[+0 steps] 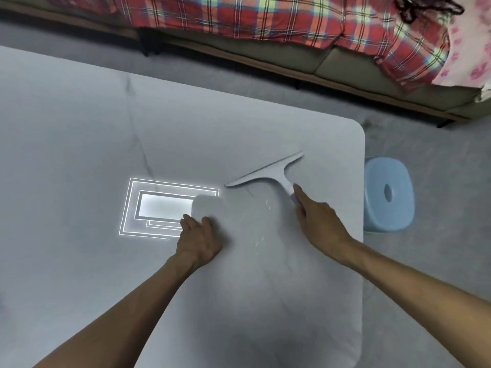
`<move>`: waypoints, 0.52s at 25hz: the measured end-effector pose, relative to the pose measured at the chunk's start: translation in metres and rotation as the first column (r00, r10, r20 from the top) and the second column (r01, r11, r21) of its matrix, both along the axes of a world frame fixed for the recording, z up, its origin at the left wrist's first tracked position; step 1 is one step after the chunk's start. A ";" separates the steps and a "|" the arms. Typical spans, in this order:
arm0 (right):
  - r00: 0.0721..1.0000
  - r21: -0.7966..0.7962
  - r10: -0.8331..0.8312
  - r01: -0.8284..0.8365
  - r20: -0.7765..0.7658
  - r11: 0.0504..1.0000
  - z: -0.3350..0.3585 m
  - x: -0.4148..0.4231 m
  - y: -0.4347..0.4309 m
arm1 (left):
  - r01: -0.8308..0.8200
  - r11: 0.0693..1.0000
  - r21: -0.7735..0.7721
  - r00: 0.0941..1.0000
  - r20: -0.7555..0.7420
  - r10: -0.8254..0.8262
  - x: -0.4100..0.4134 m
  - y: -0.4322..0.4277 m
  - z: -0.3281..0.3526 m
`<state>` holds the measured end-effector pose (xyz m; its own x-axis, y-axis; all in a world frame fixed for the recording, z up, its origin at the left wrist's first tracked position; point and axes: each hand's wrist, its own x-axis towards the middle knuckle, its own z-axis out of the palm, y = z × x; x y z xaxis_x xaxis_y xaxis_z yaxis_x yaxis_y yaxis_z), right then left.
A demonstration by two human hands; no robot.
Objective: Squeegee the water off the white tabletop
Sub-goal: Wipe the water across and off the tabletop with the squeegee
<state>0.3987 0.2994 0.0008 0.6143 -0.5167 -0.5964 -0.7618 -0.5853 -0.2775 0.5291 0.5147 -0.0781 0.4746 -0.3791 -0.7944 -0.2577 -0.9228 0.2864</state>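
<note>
A white T-shaped squeegee [268,172] lies with its blade on the white tabletop [79,134], toward the table's right side, blade running diagonally. My right hand [318,221] grips its short handle from below, index finger stretched along it. Faint streaks of water [261,239] glint on the surface just below the blade. My left hand [199,239] rests knuckles-up on the tabletop to the left of the streaks, fingers loosely curled, holding nothing that I can see.
A bright reflection of a ceiling light [164,205] shines on the tabletop beside my left hand. A light blue plastic stool [388,195] stands on the grey floor right of the table's edge. A sofa with a plaid blanket [265,17] runs along the far side.
</note>
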 end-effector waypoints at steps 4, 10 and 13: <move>0.992 0.044 -0.018 0.024 -0.125 0.999 0.036 -0.045 0.001 | 0.056 0.998 -0.028 0.997 0.049 -0.054 -0.002 0.000 0.000; 0.961 -0.066 -0.237 0.248 0.142 0.966 0.011 0.056 -0.112 | 0.187 0.955 -0.229 0.968 0.211 -0.138 0.001 -0.028 -0.008; 0.922 -0.011 -0.372 0.375 0.106 0.927 -0.008 0.082 -0.134 | 0.202 0.966 -0.162 0.969 0.179 -0.173 0.007 -0.046 -0.015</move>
<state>0.4804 0.1657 -0.0073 0.4286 -0.7370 -0.5226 -0.8961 -0.2727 -0.3503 0.5361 0.4682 -0.0932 0.4980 -0.6016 -0.6245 -0.4777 -0.7914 0.3814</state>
